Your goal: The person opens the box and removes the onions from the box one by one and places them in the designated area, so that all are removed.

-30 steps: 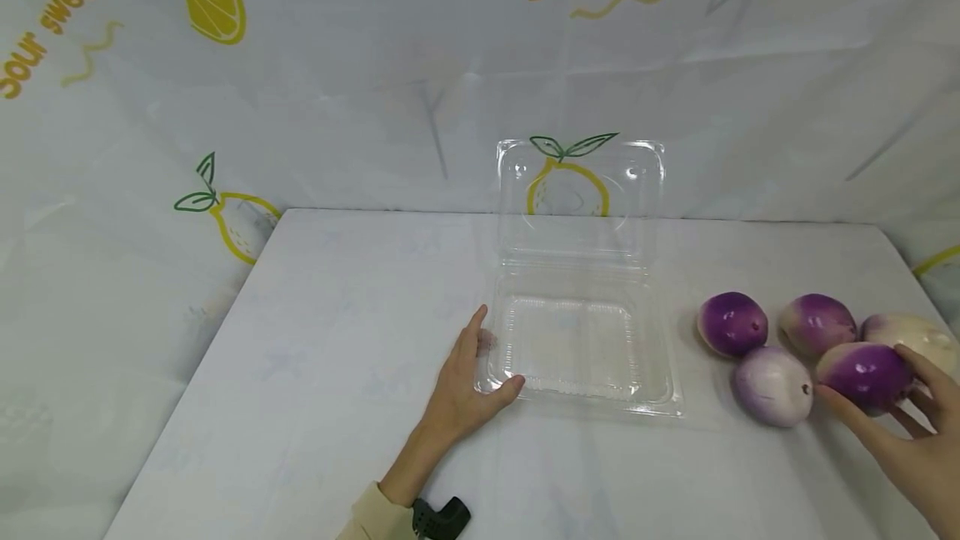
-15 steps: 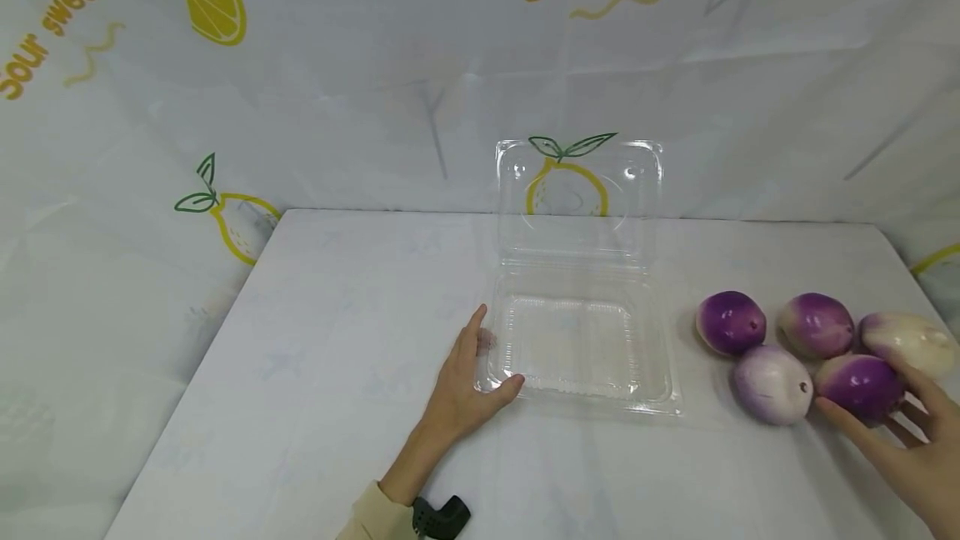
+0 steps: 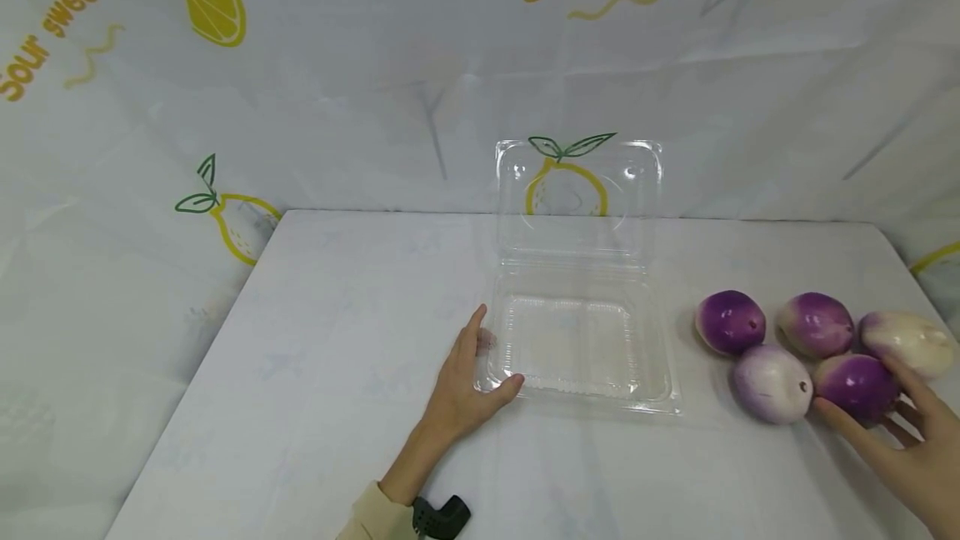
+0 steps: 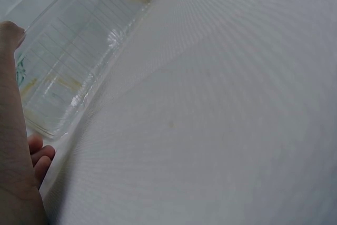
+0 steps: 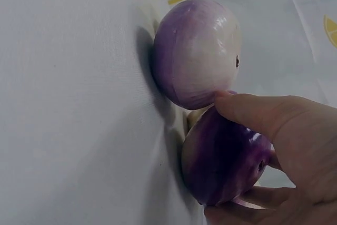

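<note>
A clear plastic clamshell box [image 3: 573, 348] stands on the table with its lid [image 3: 581, 198] raised at the back. My left hand [image 3: 457, 390] rests at the box's front left corner, fingers spread along its side and thumb at the front edge. At the right, my right hand [image 3: 911, 440] holds a glossy purple-and-cream turnip [image 3: 857, 388], thumb on one side and fingers on the other. In the right wrist view that turnip [image 5: 221, 156] sits at the table, right beside a paler turnip [image 5: 195, 51].
Also at the right are a dark purple turnip [image 3: 731, 322], a purple-and-pink one [image 3: 816, 325] and a mostly cream one [image 3: 907, 342]. The pale turnip [image 3: 771, 384] lies between the box and my right hand. A lemon-print sheet [image 3: 360, 107] hangs behind the white table [image 3: 322, 340].
My right hand has lowered the purple turnip slightly toward me and to the left, uncovering more of the cream one. The left hand and box have stayed put.
</note>
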`<state>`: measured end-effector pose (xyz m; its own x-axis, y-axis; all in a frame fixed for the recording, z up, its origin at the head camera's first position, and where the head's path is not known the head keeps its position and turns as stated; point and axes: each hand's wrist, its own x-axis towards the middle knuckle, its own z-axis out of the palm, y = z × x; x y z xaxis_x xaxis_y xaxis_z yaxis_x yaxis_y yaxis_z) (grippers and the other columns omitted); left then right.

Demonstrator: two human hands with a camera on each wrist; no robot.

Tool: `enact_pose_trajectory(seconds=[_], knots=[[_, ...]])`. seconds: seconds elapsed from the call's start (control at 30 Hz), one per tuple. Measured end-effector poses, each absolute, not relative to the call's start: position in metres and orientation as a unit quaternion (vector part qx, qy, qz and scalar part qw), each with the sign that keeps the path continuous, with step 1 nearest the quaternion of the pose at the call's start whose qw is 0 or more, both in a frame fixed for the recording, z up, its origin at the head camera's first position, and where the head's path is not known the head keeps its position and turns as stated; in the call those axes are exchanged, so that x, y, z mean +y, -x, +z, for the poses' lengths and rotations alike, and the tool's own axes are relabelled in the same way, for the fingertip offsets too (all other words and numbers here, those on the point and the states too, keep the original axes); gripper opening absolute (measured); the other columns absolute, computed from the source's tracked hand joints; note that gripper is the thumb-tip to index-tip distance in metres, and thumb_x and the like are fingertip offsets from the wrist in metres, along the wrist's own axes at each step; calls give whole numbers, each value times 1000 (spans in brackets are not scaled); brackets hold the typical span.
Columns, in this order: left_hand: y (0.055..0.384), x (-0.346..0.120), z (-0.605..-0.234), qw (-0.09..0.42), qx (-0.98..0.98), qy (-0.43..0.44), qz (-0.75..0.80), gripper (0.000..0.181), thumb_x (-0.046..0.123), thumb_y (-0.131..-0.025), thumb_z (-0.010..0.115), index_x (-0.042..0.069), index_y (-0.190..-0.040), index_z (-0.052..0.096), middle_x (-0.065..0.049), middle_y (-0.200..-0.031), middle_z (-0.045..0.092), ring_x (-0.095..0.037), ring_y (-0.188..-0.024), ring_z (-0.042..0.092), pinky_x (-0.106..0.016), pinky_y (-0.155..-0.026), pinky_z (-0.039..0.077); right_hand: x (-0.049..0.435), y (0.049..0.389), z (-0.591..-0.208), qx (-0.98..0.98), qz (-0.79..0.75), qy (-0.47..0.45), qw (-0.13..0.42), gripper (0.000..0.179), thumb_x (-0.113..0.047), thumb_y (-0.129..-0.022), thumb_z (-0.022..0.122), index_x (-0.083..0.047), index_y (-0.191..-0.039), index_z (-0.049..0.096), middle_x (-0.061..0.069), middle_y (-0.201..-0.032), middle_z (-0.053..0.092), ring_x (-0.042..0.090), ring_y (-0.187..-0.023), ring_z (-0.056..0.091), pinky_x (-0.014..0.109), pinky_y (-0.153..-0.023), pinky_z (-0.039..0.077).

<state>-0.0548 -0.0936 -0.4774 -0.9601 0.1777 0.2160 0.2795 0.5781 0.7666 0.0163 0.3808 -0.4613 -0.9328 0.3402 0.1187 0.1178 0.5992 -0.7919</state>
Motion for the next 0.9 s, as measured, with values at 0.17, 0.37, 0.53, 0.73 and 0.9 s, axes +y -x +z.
enact_pose_trajectory(seconds=[0.17,0.37,0.53,0.73,0.9], knots=[[55,-93,-477,63,-884,133,-445,97,45,-81,73,14,-161,28,-5,-123,61,-19,-111,60,-42,-98,54,382,-17,-461,-886,428,131,120,96,-3,-86,80,-13,-163,23,-16,-164,23,-26,-115,37,-9,-74,37],[55,-93,-475,58,-885,126,-445,97,46,-81,72,15,-161,28,-5,-123,61,-19,-112,60,-42,-99,53,381,-15,-455,-890,425,120,109,95,-4,-87,79,-8,-162,22,-20,-162,22,-28,-113,35,-9,-72,36],[55,-94,-476,62,-886,129,-441,98,46,-81,73,14,-161,28,-5,-122,61,-19,-111,60,-41,-98,54,379,-14,-450,-892,421,112,119,94,-4,-83,82,-2,-159,28,-23,-157,29,-33,-97,35,-7,-70,38],[55,-93,-476,60,-884,127,-447,97,46,-81,73,14,-161,28,-6,-122,61,-20,-111,60,-42,-98,54,379,-14,-449,-899,406,95,134,93,-4,-80,84,1,-157,31,-28,-149,32,-36,-94,31,-8,-70,37],[55,-94,-477,62,-885,132,-441,98,46,-82,73,14,-161,27,-6,-122,61,-19,-111,60,-42,-98,54,380,-14,-451,-902,397,85,146,94,-4,-78,86,4,-155,34,-29,-146,33,-35,-95,32,-8,-68,36]])
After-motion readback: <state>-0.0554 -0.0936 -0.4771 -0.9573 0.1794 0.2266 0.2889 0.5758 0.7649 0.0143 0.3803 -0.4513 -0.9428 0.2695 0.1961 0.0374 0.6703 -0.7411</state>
